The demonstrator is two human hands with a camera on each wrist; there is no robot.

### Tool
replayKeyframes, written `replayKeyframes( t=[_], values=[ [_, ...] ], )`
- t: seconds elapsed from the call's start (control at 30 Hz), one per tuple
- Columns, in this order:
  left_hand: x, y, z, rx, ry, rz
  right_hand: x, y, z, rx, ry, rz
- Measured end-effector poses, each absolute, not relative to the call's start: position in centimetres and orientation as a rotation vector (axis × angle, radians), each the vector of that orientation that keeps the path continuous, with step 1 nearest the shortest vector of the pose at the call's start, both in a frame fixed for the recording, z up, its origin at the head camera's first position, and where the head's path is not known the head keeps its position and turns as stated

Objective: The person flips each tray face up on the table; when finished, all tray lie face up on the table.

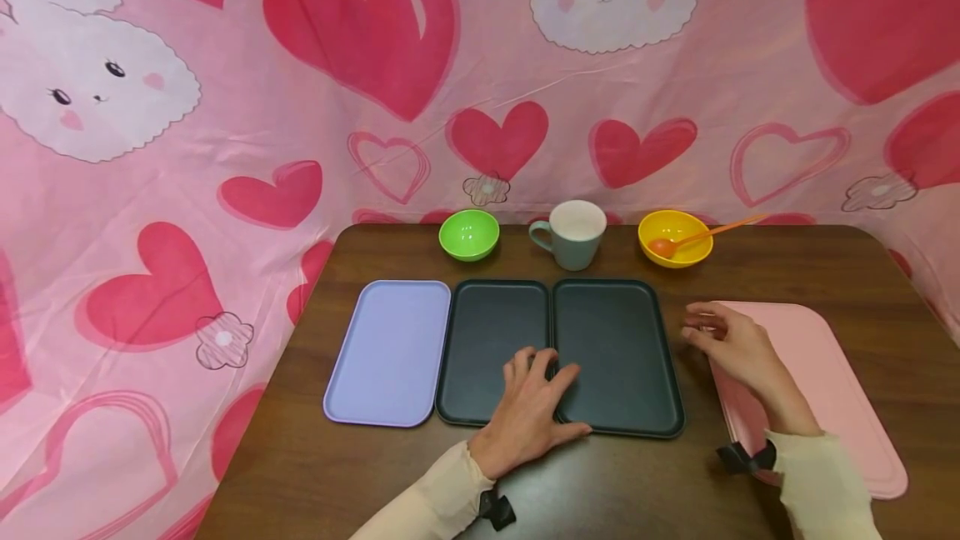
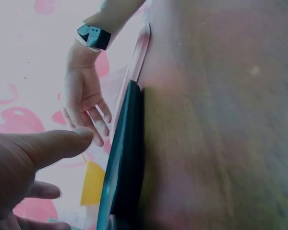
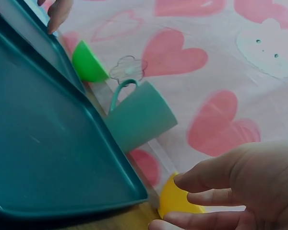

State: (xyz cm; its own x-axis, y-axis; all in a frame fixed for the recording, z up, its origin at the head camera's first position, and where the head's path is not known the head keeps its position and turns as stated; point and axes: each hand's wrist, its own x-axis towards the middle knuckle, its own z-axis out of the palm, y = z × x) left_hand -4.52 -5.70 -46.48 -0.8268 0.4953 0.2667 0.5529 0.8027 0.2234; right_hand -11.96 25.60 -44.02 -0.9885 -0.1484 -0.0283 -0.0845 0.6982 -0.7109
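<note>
My left hand [image 1: 528, 411] is over the near part of two dark green trays [image 1: 617, 357], fingers spread and slightly bent. In the left wrist view its thumb [image 2: 62, 146] reaches toward the tray's raised edge, holding nothing. My right hand [image 1: 738, 348] hovers by the left edge of a flat pink board [image 1: 813, 373], fingers loosely bent and nothing between them. In the right wrist view, the fingers of that hand overlap the yellow bowl [image 3: 175, 199], which stands behind them. To the left of the dark trays lies a lavender tray [image 1: 390, 352].
Along the back of the brown table [image 1: 360, 482] stand a green bowl [image 1: 469, 234], a grey-green mug [image 1: 574, 242] with its handle to the left, and the yellow bowl with an orange spoon [image 1: 720, 229] in it. A pink cloth [image 1: 420, 165] with hearts hangs behind.
</note>
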Motion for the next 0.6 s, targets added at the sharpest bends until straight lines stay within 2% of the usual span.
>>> replayKeyframes(
  t=[0.6],
  values=[
    [-3.7, -1.3, -46.5, -1.018, -2.745, -0.365, -11.9, 29.4, -44.6, -0.117, 2.952, -1.135]
  ],
)
